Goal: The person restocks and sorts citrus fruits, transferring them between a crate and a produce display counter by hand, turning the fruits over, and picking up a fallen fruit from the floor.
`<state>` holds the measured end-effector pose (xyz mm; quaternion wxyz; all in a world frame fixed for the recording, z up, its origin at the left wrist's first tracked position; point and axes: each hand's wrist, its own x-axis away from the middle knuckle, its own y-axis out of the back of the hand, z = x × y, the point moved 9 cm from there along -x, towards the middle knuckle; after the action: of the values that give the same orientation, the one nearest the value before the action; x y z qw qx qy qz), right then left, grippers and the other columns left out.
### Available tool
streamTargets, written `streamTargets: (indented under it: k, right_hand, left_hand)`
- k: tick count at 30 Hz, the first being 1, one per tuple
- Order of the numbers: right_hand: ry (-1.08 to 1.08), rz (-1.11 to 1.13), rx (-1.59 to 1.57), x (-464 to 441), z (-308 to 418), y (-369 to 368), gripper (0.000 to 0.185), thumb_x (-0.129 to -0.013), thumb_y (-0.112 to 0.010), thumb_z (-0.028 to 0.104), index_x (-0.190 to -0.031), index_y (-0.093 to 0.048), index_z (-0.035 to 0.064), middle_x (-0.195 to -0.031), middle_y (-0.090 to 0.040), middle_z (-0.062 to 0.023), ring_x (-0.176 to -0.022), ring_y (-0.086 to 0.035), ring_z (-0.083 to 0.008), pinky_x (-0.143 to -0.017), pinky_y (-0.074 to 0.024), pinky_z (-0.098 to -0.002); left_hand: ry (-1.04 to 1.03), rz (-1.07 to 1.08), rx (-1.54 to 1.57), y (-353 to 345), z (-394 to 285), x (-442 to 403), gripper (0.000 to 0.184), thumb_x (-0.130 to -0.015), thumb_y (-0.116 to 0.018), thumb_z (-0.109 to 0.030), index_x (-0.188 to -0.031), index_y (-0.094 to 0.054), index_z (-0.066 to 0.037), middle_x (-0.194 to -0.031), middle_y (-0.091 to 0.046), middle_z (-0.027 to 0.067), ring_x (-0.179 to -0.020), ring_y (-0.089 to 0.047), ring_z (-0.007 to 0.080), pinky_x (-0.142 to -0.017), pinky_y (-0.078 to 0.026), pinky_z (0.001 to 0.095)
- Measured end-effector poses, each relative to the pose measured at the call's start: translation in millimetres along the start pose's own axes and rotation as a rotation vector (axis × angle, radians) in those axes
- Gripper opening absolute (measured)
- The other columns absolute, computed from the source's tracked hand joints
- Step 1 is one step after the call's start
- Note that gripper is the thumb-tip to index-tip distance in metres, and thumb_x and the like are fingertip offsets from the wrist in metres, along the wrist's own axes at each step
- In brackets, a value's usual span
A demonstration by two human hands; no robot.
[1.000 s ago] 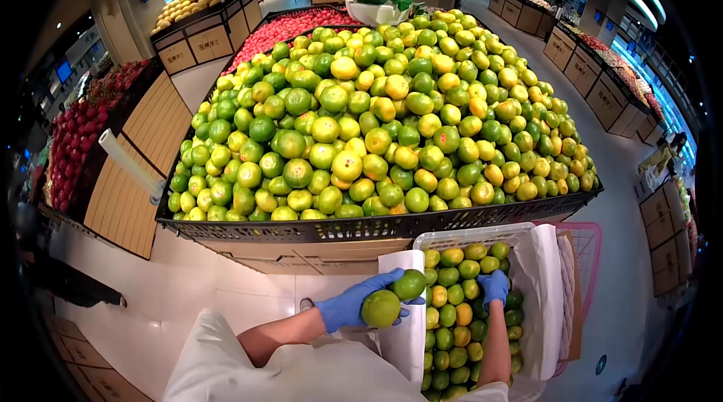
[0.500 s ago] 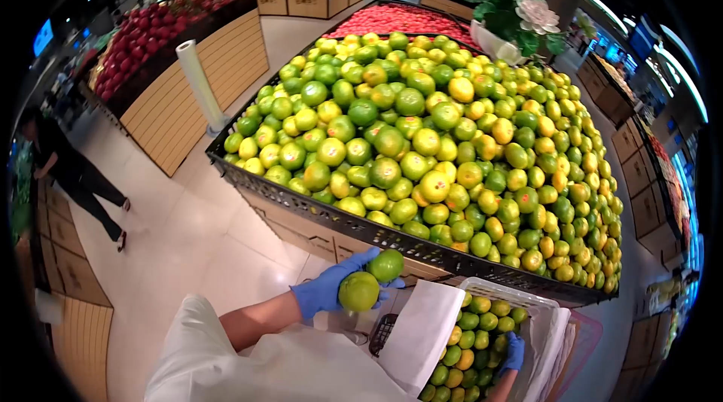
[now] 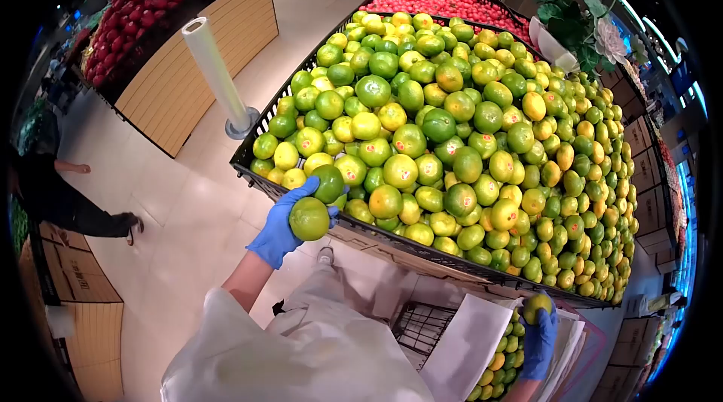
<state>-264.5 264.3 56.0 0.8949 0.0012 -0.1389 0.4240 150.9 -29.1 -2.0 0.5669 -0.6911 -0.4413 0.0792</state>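
My left hand (image 3: 285, 223), in a blue glove, holds two green citrus fruits (image 3: 309, 219) at the near left edge of a black-rimmed display (image 3: 422, 248). The display is heaped with green and yellow citrus (image 3: 452, 138). In a matching glove, my right hand (image 3: 539, 342) grips one greenish fruit (image 3: 536, 309) above the right side of a crate. Rows of citrus (image 3: 498, 369) fill that crate, and a white liner flap (image 3: 468, 342) hangs over its left side.
A roll of clear bags (image 3: 213, 71) stands upright by the display's left corner. Red fruit (image 3: 143, 10) fills a wooden stand behind it. A person in dark clothes (image 3: 56, 199) is at the far left. A black wire basket (image 3: 424, 327) lies beside the crate.
My view has turned left. My left hand has moved up to the display's edge with its two fruits. My right hand has risen from the crate and now shows a fruit.
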Motion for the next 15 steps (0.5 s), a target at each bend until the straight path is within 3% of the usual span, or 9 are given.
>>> streamTargets:
  k: [1,4,7,9,11,12,13,15]
  right_hand:
    - [-0.032,0.057,-0.013,-13,2,-57,0.053,-0.081,-0.063,0.015,-0.128,-0.043,0.0030,-0.108,-0.058,-0.0119,-0.094,-0.061,-0.0235,-0.073,-0.0548,-0.0330]
    - [-0.099,0.232,0.151,-49,-11,-205,0.054,-0.074,-0.067,0.008,-0.124,-0.046,0.0029,-0.114,-0.054,-0.0088,-0.104,-0.055,-0.0184,-0.092,-0.0452,-0.0299]
    - [-0.029,0.633,0.214,-78,-24,-360,0.057,-0.077,-0.068,0.004,-0.129,-0.045,0.0057,-0.120,-0.050,-0.0065,-0.111,-0.049,-0.0137,-0.095,-0.0413,-0.0277]
    - [0.011,0.749,0.290,-96,-43,-433,0.060,-0.077,-0.069,0.008,-0.131,-0.043,0.0045,-0.121,-0.052,-0.0092,-0.112,-0.050,-0.0177,-0.096,-0.0409,-0.0296]
    - [0.272,0.740,0.636,-115,-55,-475,0.062,-0.077,-0.070,0.014,-0.131,-0.043,0.0040,-0.123,-0.052,-0.0140,-0.113,-0.051,-0.0247,-0.097,-0.0410,-0.0333]
    - [0.553,0.703,0.753,-116,-51,-490,0.064,-0.076,-0.071,0.020,-0.131,-0.042,0.0045,-0.122,-0.052,-0.0182,-0.112,-0.051,-0.0324,-0.096,-0.0418,-0.0377]
    - [0.679,0.679,0.816,-116,-54,-499,0.064,-0.077,-0.070,0.021,-0.132,-0.041,0.0040,-0.120,-0.053,-0.0190,-0.109,-0.052,-0.0345,-0.093,-0.0433,-0.0391]
    - [0.734,0.620,0.965,-121,-67,-508,0.065,-0.077,-0.070,0.023,-0.131,-0.041,0.0026,-0.114,-0.054,-0.0192,-0.105,-0.053,-0.0359,-0.090,-0.0444,-0.0406]
  left_hand:
    - [-0.022,-0.057,-0.020,15,-15,-2,0.048,-0.089,-0.060,-0.030,-0.127,-0.045,-0.005,-0.110,-0.061,0.0160,-0.072,-0.064,0.0256,-0.063,-0.055,0.0389]
    - [-0.030,-0.191,-0.005,58,-50,-10,0.042,-0.087,-0.062,-0.025,-0.123,-0.048,-0.008,-0.106,-0.062,0.0138,-0.071,-0.064,0.0262,-0.062,-0.055,0.0400]
    - [-0.047,-0.155,0.000,64,-76,-15,0.040,-0.087,-0.062,-0.024,-0.122,-0.049,-0.011,-0.105,-0.062,0.0126,-0.071,-0.064,0.0256,-0.062,-0.055,0.0398]
    - [-0.051,-0.198,-0.013,68,-84,-11,0.039,-0.087,-0.061,-0.023,-0.123,-0.049,-0.013,-0.106,-0.062,0.0118,-0.071,-0.065,0.0247,-0.062,-0.056,0.0393]
    - [-0.072,-0.215,-0.019,68,-94,-8,0.039,-0.087,-0.061,-0.022,-0.124,-0.049,-0.013,-0.109,-0.062,0.0114,-0.071,-0.065,0.0240,-0.061,-0.056,0.0383]
    - [-0.068,-0.239,0.010,70,-96,-5,0.039,-0.088,-0.060,-0.021,-0.125,-0.049,-0.012,-0.111,-0.061,0.0121,-0.070,-0.065,0.0243,-0.061,-0.056,0.0383]
    - [-0.072,-0.246,0.021,75,-99,-5,0.039,-0.088,-0.060,-0.021,-0.125,-0.049,-0.012,-0.111,-0.061,0.0121,-0.070,-0.065,0.0243,-0.061,-0.056,0.0383]
    - [-0.049,-0.150,0.146,75,-99,-8,0.040,-0.088,-0.060,-0.022,-0.125,-0.048,-0.012,-0.111,-0.061,0.0122,-0.070,-0.065,0.0244,-0.061,-0.056,0.0381]
